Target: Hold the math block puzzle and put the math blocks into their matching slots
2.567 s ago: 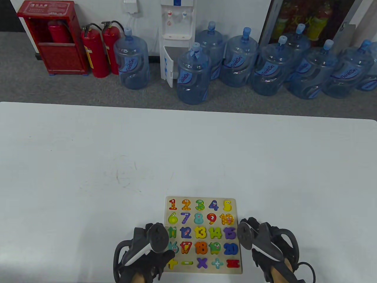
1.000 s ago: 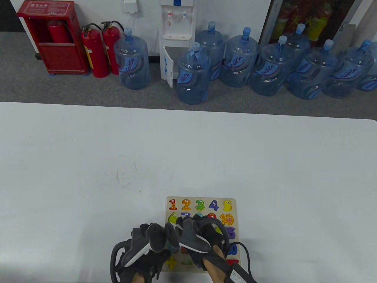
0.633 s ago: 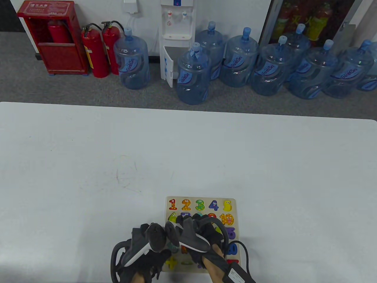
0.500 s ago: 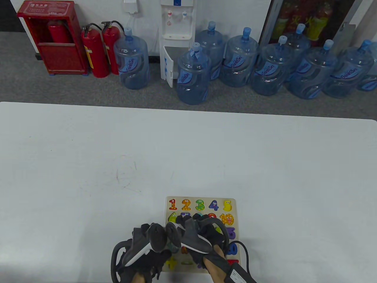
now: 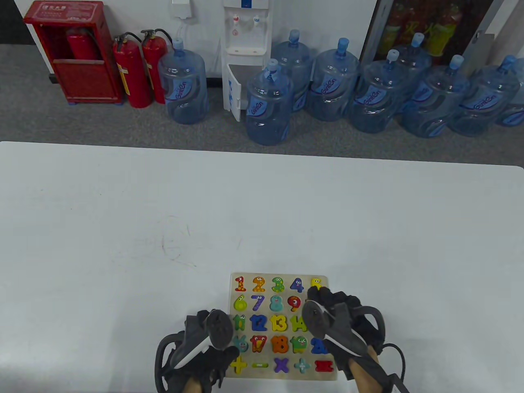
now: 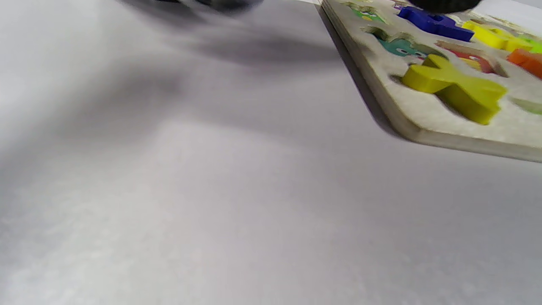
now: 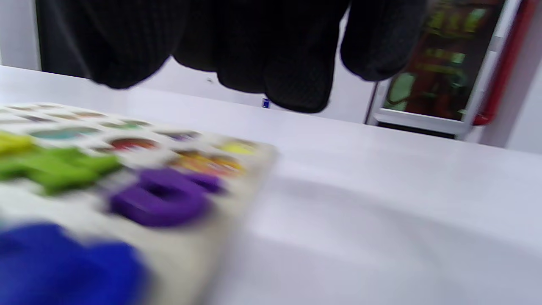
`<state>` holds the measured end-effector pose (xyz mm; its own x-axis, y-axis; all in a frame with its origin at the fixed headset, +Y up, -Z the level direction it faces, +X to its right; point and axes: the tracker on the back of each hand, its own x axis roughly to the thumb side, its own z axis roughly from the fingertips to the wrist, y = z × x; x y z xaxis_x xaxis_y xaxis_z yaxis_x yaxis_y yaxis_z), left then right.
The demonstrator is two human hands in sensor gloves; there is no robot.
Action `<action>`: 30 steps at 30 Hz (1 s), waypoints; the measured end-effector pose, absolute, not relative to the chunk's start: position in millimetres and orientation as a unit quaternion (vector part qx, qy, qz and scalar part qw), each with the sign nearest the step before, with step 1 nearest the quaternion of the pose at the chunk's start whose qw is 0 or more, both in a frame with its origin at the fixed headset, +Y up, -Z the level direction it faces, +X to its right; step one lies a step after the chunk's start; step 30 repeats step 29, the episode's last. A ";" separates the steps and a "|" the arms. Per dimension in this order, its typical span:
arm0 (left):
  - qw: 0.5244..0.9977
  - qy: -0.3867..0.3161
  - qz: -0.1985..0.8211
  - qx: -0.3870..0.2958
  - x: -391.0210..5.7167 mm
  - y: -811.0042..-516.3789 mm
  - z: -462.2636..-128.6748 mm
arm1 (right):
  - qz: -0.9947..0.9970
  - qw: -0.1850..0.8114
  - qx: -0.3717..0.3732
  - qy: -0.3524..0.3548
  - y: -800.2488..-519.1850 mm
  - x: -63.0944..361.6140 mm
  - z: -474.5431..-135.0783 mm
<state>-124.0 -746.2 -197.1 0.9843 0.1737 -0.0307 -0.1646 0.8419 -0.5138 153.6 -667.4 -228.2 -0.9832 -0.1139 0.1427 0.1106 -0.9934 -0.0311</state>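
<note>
**Two gloved hands flank a filled number puzzle**

Wooden math block puzzle (image 5: 282, 325) lies flat on the white table (image 5: 163, 213), near its front edge, its visible slots filled. The left hand (image 5: 198, 348) sits at the board's left edge beside the yellow plus block (image 6: 455, 87); its finger state cannot be told. The right hand (image 5: 342, 323) hovers over the board's right columns, fingers (image 7: 296, 63) hanging loose, grasping nothing.
</note>
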 end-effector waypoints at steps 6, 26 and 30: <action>0.960 -0.011 0.093 -0.265 -124.0 -746.4 -197.2 | -0.999 0.044 -0.002 0.003 -676.8 222.9 -229.0; 0.959 -0.016 0.098 -0.264 -124.5 -745.9 -197.9 | -0.998 -0.027 -0.010 -0.058 -715.7 245.7 -233.8; 0.959 -0.017 0.098 -0.264 -124.3 -746.1 -197.7 | -0.997 -0.021 -0.018 -0.068 -719.3 243.5 -234.0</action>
